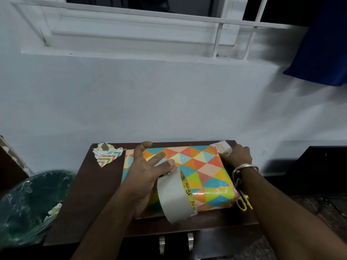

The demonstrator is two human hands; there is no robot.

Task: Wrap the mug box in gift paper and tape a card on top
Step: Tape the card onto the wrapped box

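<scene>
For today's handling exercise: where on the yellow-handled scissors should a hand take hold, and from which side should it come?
Grip the yellow handle loops, the only part showing at the table's right edge, beside the wrapped box. The right forearm hides the rest, so the blades' direction cannot be told. Probably come from the right and above, since the box blocks the left.

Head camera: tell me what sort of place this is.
Probably a room at home, not a workshop: a small dark wooden table against a plain white wall, a barred window above, and a lined bin beside it.

The wrapped box (187, 169) fills the table's (90, 194) middle; bare wood lies along its left.
</scene>
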